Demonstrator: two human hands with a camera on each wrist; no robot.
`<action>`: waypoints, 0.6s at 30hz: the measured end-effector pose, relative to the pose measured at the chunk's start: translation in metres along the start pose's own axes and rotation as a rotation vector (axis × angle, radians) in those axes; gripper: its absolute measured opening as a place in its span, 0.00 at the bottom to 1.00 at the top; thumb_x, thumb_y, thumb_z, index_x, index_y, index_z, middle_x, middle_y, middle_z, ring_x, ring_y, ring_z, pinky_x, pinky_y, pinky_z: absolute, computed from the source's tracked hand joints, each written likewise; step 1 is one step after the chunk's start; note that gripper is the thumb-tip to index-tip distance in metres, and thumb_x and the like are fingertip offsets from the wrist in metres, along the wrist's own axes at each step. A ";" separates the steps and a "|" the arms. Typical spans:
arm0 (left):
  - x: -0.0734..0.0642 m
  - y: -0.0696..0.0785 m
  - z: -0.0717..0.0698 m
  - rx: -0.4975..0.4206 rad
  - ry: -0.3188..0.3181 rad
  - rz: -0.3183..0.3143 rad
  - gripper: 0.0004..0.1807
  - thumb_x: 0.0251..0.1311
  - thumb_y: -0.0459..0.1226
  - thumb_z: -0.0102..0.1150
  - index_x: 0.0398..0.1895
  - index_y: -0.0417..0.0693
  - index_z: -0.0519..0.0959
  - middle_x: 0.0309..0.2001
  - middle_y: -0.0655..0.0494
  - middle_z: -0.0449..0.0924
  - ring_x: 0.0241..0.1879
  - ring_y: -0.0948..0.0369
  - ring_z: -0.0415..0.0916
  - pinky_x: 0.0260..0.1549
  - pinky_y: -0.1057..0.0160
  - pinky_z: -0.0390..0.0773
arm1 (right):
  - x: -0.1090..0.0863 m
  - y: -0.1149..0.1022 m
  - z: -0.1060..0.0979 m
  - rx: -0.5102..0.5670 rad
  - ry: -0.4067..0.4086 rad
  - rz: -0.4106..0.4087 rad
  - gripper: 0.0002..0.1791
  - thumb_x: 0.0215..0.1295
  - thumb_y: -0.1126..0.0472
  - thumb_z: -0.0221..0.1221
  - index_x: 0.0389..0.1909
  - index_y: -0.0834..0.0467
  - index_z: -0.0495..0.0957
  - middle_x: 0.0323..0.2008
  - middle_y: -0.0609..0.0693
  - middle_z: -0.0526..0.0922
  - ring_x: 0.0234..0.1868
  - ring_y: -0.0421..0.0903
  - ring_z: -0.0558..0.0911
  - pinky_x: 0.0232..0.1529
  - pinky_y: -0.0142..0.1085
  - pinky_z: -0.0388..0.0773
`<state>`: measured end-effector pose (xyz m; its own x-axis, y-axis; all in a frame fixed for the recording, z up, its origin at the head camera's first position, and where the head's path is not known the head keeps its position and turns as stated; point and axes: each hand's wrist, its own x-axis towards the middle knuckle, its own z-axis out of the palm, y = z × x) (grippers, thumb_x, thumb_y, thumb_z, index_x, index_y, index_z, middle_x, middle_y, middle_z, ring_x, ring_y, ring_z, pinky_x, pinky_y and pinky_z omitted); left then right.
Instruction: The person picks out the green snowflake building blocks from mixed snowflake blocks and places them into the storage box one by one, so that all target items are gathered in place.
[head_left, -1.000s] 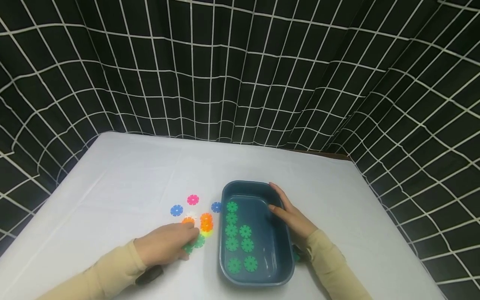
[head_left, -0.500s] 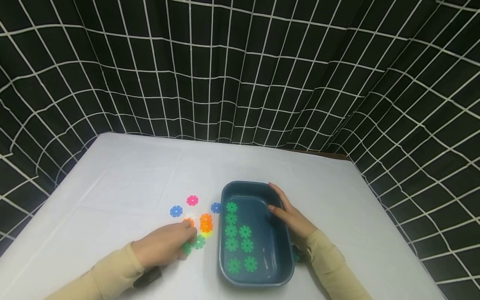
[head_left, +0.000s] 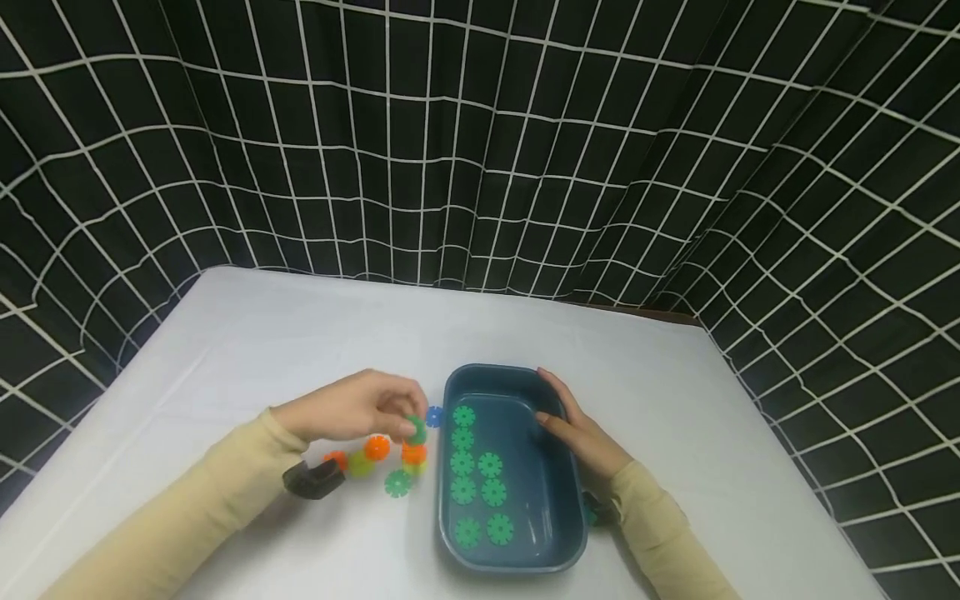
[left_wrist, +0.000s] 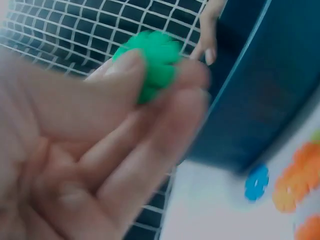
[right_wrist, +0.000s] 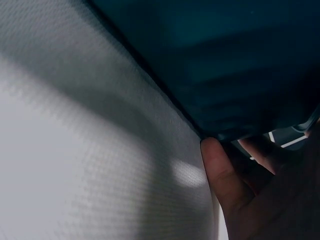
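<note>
My left hand (head_left: 367,408) pinches a green notched plastic disc (head_left: 416,431) between thumb and fingers, raised over the table just left of a blue-grey tub (head_left: 536,492). In the left wrist view this green disc (left_wrist: 155,60) shows clearly at the fingertips. Inside the tub lie several green discs (head_left: 462,462), arranged in two columns along its left side. My right hand (head_left: 585,437) grips the tub's right wall, thumb over the rim and fingers outside. In the right wrist view, fingers (right_wrist: 217,160) touch the tub's lower corner.
Left of the tub lie orange discs (head_left: 377,447), a yellow disc (head_left: 362,465), a green disc (head_left: 398,483) and a blue disc (head_left: 434,417). A dark wrist device (head_left: 313,480) hangs below the left wrist. Black gridded curtain (head_left: 420,167) surrounds the white table (head_left: 300,325).
My left hand has picked up a green disc and moved up and right with it, now covering the pink, white and one blue disc. My right hand and the tub stay in place.
</note>
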<state>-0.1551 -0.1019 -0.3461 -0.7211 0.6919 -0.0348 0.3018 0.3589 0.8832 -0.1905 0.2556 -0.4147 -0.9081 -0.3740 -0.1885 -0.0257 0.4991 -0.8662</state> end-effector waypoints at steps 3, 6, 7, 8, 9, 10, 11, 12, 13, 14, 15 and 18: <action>0.021 0.003 -0.003 -0.119 0.017 -0.017 0.11 0.62 0.30 0.57 0.48 0.46 0.79 0.39 0.50 0.84 0.37 0.49 0.83 0.41 0.59 0.81 | 0.000 0.001 0.001 0.022 0.002 0.012 0.34 0.68 0.45 0.52 0.69 0.23 0.46 0.76 0.46 0.45 0.75 0.59 0.46 0.66 0.66 0.47; 0.043 0.009 -0.003 -0.143 0.022 -0.056 0.14 0.63 0.30 0.56 0.51 0.46 0.79 0.43 0.48 0.82 0.38 0.48 0.84 0.40 0.59 0.82 | 0.001 0.002 0.001 0.034 -0.002 0.011 0.34 0.69 0.45 0.51 0.69 0.23 0.46 0.76 0.46 0.45 0.75 0.59 0.46 0.65 0.66 0.48; 0.049 0.011 -0.002 -0.142 0.018 -0.065 0.14 0.63 0.29 0.55 0.51 0.46 0.79 0.44 0.47 0.82 0.37 0.49 0.84 0.39 0.59 0.82 | 0.001 0.002 0.002 0.041 -0.004 0.016 0.34 0.69 0.45 0.51 0.69 0.22 0.46 0.76 0.46 0.45 0.75 0.60 0.46 0.65 0.66 0.49; 0.056 0.014 0.000 -0.134 0.013 -0.075 0.14 0.63 0.29 0.56 0.50 0.47 0.80 0.44 0.47 0.82 0.37 0.51 0.84 0.38 0.59 0.82 | 0.001 0.002 0.002 0.047 -0.006 0.026 0.34 0.68 0.45 0.51 0.69 0.22 0.46 0.76 0.46 0.45 0.75 0.60 0.46 0.65 0.66 0.49; 0.062 0.017 0.003 -0.131 0.008 -0.085 0.13 0.62 0.29 0.56 0.50 0.46 0.80 0.44 0.48 0.82 0.36 0.51 0.85 0.37 0.60 0.83 | 0.000 0.002 0.002 0.051 -0.005 0.033 0.34 0.68 0.45 0.51 0.68 0.21 0.46 0.76 0.46 0.45 0.74 0.60 0.47 0.64 0.66 0.51; 0.068 0.020 0.006 -0.116 0.001 -0.095 0.13 0.62 0.29 0.56 0.49 0.46 0.80 0.43 0.49 0.82 0.36 0.52 0.85 0.37 0.60 0.83 | 0.000 0.002 0.002 0.051 -0.006 0.036 0.33 0.68 0.45 0.51 0.68 0.21 0.46 0.76 0.46 0.45 0.74 0.61 0.47 0.64 0.67 0.52; 0.073 0.024 0.010 -0.099 -0.007 -0.100 0.13 0.62 0.28 0.56 0.48 0.46 0.81 0.41 0.50 0.83 0.35 0.53 0.85 0.36 0.60 0.83 | -0.001 0.002 0.002 0.052 -0.005 0.040 0.33 0.68 0.45 0.51 0.68 0.21 0.46 0.76 0.47 0.45 0.74 0.61 0.48 0.64 0.67 0.52; 0.077 0.027 0.013 -0.077 -0.017 -0.099 0.13 0.61 0.27 0.55 0.47 0.46 0.81 0.39 0.50 0.83 0.34 0.54 0.85 0.35 0.60 0.83 | -0.001 0.002 0.002 0.053 -0.004 0.044 0.34 0.68 0.45 0.51 0.68 0.21 0.46 0.76 0.48 0.45 0.74 0.62 0.48 0.63 0.66 0.54; 0.082 0.030 0.017 -0.061 -0.031 -0.090 0.13 0.60 0.26 0.55 0.46 0.45 0.81 0.39 0.50 0.83 0.34 0.53 0.85 0.34 0.60 0.83 | -0.001 0.001 0.002 0.050 -0.002 0.046 0.34 0.68 0.45 0.51 0.68 0.21 0.46 0.76 0.48 0.46 0.74 0.62 0.49 0.63 0.66 0.54; 0.085 0.033 0.021 -0.044 -0.043 -0.089 0.13 0.59 0.25 0.55 0.45 0.44 0.81 0.38 0.51 0.84 0.35 0.52 0.85 0.34 0.60 0.83 | -0.001 0.002 0.002 0.041 0.001 0.042 0.34 0.68 0.45 0.51 0.68 0.21 0.46 0.76 0.48 0.46 0.74 0.62 0.49 0.63 0.66 0.55; 0.088 0.035 0.025 -0.020 -0.054 -0.085 0.13 0.59 0.25 0.55 0.45 0.44 0.81 0.37 0.51 0.84 0.34 0.52 0.85 0.33 0.60 0.83 | -0.001 0.001 0.002 0.037 0.001 0.036 0.34 0.69 0.45 0.51 0.69 0.22 0.46 0.76 0.49 0.46 0.73 0.62 0.50 0.63 0.65 0.55; 0.097 0.042 0.036 0.077 -0.085 -0.087 0.13 0.57 0.25 0.58 0.43 0.45 0.82 0.35 0.51 0.84 0.32 0.53 0.84 0.30 0.62 0.83 | -0.002 0.000 0.002 0.045 0.003 0.034 0.34 0.69 0.45 0.51 0.69 0.23 0.46 0.75 0.49 0.46 0.73 0.61 0.51 0.64 0.63 0.56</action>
<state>-0.1904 0.0029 -0.3294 -0.6920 0.7057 -0.1522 0.2898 0.4647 0.8367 -0.1880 0.2551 -0.4156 -0.9092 -0.3552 -0.2171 0.0239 0.4761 -0.8791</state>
